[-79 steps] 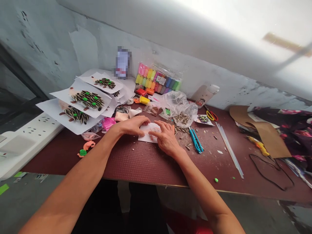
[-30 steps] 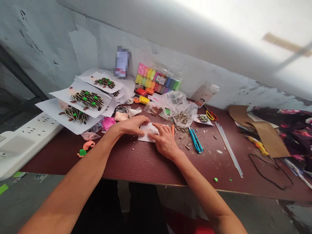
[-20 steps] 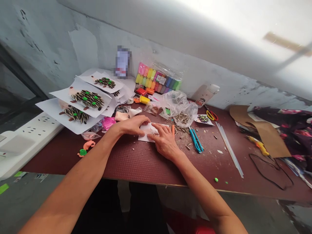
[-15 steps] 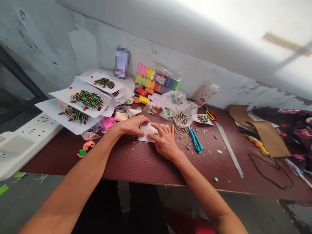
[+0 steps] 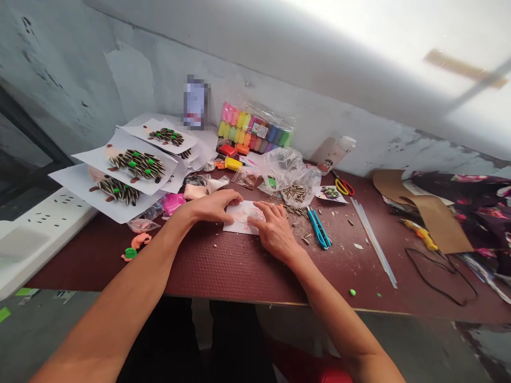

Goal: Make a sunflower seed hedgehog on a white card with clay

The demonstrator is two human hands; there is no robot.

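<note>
Two hands are at one white paper (image 5: 240, 226) with orange lines, lying on the desk (image 5: 223, 271) in the middle of the frame. The left hand (image 5: 213, 207) is half open, its thumb apart from the fingers, at the left edge; the right hand (image 5: 277, 231) is loosely open, fingertips on the right part — neither one grips it. Compared with the earlier frame, the right hand covers fewer of the lines. To the right are one bag (image 5: 309, 183) with many striped seeds inside, one blue cutter (image 5: 318, 229) and one pair of scissors (image 5: 344, 186). Above, one clear pack (image 5: 255, 127) contains many coloured pieces. At upper left, three seed-covered pictures (image 5: 146, 183) lie overlapping.
</note>
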